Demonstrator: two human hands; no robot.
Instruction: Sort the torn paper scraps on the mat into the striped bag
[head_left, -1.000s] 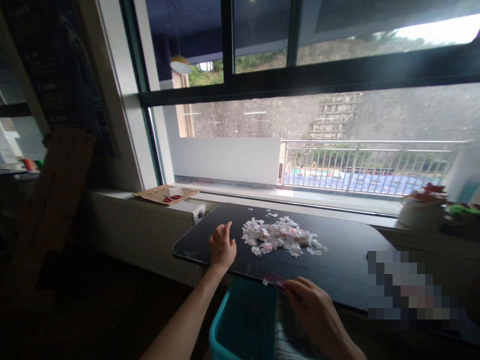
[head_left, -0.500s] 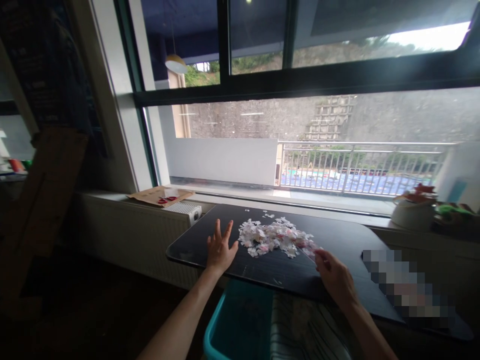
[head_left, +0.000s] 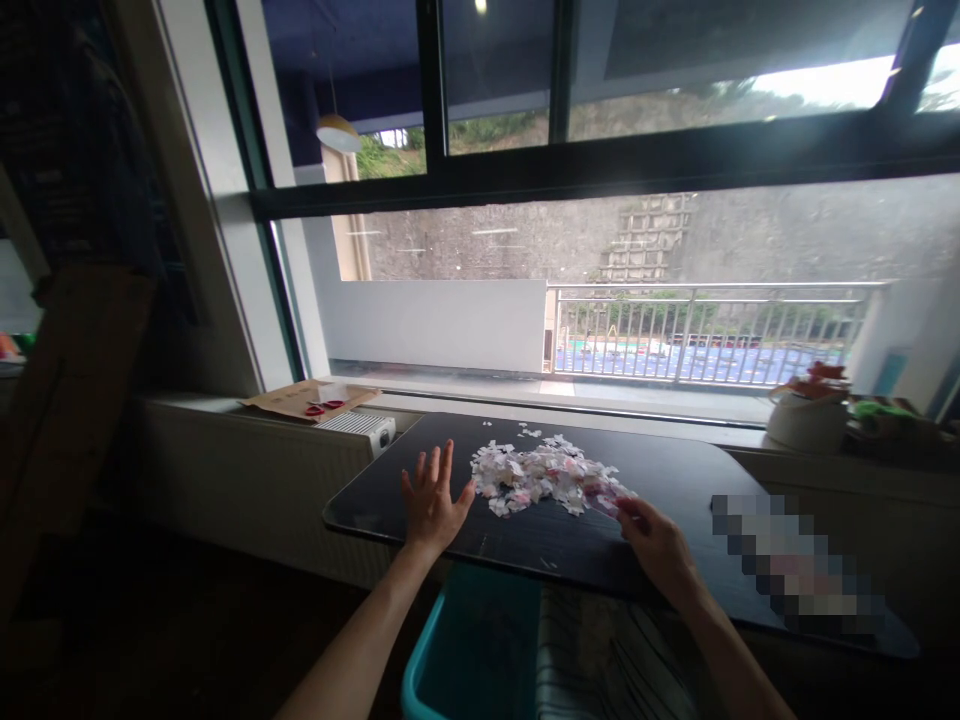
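1. Compared with a second ago, the right hand (head_left: 658, 550) has moved from above the bin, at the table's near edge, to the right end of a pile of paper scraps (head_left: 544, 478); the left hand (head_left: 436, 505), curled then, is now fanned out.
2. Left of and beyond the left fingertips, red-handled scissors (head_left: 324, 407) lie on a brown sheet (head_left: 277, 401) by the window.
3. Left hand: fingers spread wide, pointing away from the wearer, thumb stretched out to the right. It holds nothing. Whether it rests on the dark table (head_left: 675, 470) or hovers just over it, I cannot tell.
4. Below and right of the left fingers, beneath the table's near edge, sits a teal bin (head_left: 417, 655), with a striped cloth (head_left: 574, 650) at its right.
5. Between the two hands lies the pile of white and pinkish scraps, its left edge just beside the left thumb tip; a few loose bits lie beyond it.
6. Right hand: thumb and fingertips pinched together on the near end of a pink see-through piece (head_left: 602, 498), whose far end reaches left against the scraps.
7. Well right of the right fingers, a pixelated patch hides something on the table.
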